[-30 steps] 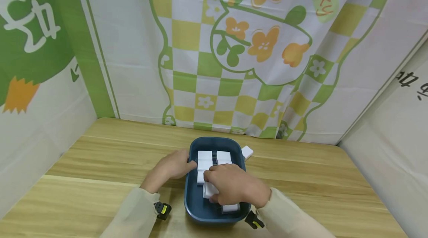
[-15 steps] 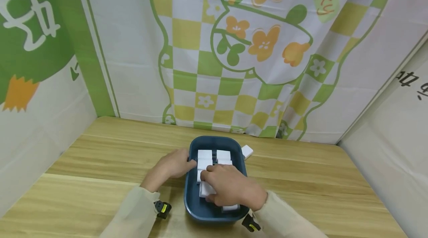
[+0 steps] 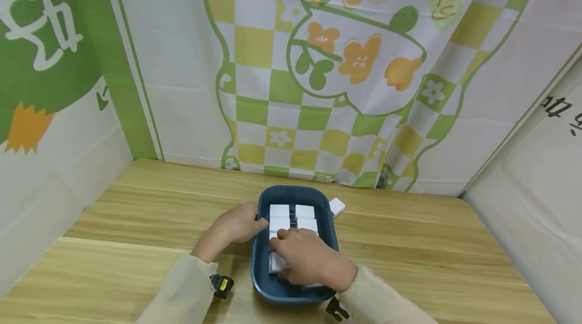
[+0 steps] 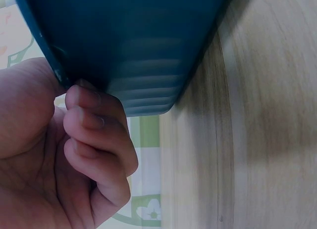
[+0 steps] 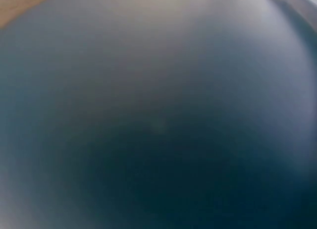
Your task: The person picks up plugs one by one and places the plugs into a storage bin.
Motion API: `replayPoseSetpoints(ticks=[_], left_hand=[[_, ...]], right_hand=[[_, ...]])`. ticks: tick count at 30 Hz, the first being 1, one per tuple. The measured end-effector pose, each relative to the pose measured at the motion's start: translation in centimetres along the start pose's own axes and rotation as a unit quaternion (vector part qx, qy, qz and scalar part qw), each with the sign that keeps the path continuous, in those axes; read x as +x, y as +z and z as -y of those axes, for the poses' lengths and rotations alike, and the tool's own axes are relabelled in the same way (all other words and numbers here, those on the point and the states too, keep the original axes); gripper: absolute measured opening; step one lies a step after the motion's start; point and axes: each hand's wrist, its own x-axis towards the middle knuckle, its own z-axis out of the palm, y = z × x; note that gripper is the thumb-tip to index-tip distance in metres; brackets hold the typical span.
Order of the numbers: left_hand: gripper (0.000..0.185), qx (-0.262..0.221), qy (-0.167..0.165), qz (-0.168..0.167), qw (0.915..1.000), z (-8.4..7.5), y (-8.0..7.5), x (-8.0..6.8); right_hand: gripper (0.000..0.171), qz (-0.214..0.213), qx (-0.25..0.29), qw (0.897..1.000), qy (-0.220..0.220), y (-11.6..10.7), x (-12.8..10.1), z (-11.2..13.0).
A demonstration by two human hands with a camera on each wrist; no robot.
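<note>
A dark blue plastic bin [image 3: 260,283] stands on the table with several small white boxes [image 3: 279,211] inside, set in two columns. My left hand [image 3: 238,222] pinches the bin's left rim; in the left wrist view the thumb lies over the rim [image 4: 62,75] and the curled fingers [image 4: 91,120] sit against the outer wall. Inside the bin, my right hand [image 3: 313,258] holds a white box [image 3: 275,263] at the near end of the left column, fingers at its far side and thumb at its near side. The hand hides part of the right column.
One more white box [image 3: 336,207] lies on the wooden table [image 3: 409,243] just outside the bin's far right side. A patterned curtain [image 3: 309,142] hangs behind the table. The right wrist view is filled by the blurred bin wall [image 5: 158,125].
My right hand has moved left with the white box, which now sits in line with the left column. The left hand stays on the rim.
</note>
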Motion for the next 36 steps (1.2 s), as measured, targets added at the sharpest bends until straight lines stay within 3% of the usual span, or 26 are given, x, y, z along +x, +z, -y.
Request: replayPoseSetpoints(ticks=[21, 36], left_hand=[[0.038, -0.001, -0.006, -0.003, 1.0000, 0.00, 0.03, 0.18], [0.035, -0.007, -0.006, 0.000, 1.0000, -0.01, 0.11, 0.08]], right_hand=[[0.038, -0.041, -0.041, 0.998, 0.001, 0.59, 0.45, 0.32], [0.038, -0.039, -0.039, 0.998, 0.011, 0.21, 0.04, 0.51]])
